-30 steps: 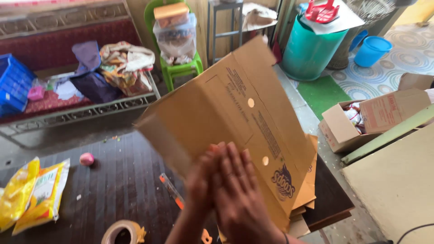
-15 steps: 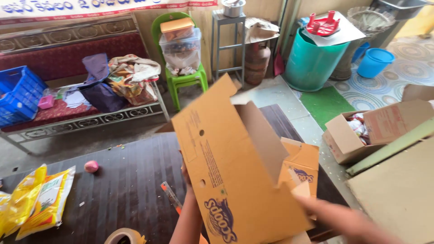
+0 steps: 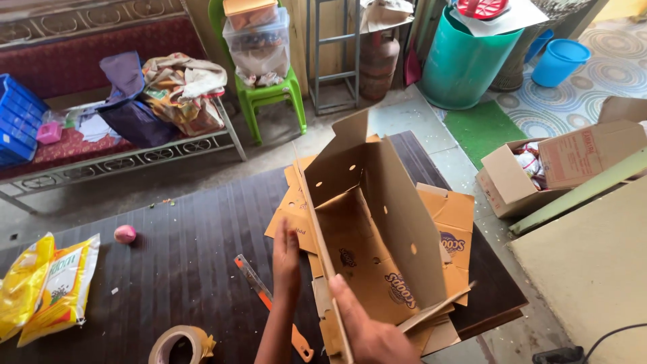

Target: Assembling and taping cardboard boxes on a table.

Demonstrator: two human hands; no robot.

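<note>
A brown cardboard box (image 3: pixel 377 222) stands opened out on the dark wooden table (image 3: pixel 189 256), its hollow facing me. My left hand (image 3: pixel 286 259) presses flat against the outside of its left wall. My right hand (image 3: pixel 367 330) grips the near bottom edge of the box. Under the box lie several flattened cartons (image 3: pixel 453 222). An orange utility knife (image 3: pixel 269 303) lies on the table just left of my left forearm.
A tape roll (image 3: pixel 176 345) sits at the table's near edge, yellow snack bags (image 3: pixel 47 283) at the left, a pink ball (image 3: pixel 125 233) further back. Beyond are a bench with clothes (image 3: pixel 135 128), a green stool (image 3: pixel 269 101), a teal bin (image 3: pixel 465 61), and an open carton (image 3: pixel 532 175) on the floor.
The folded carton has been turned and opened into a box shape. My hands moved from pressing together at its lower edge to holding its left wall and bottom.
</note>
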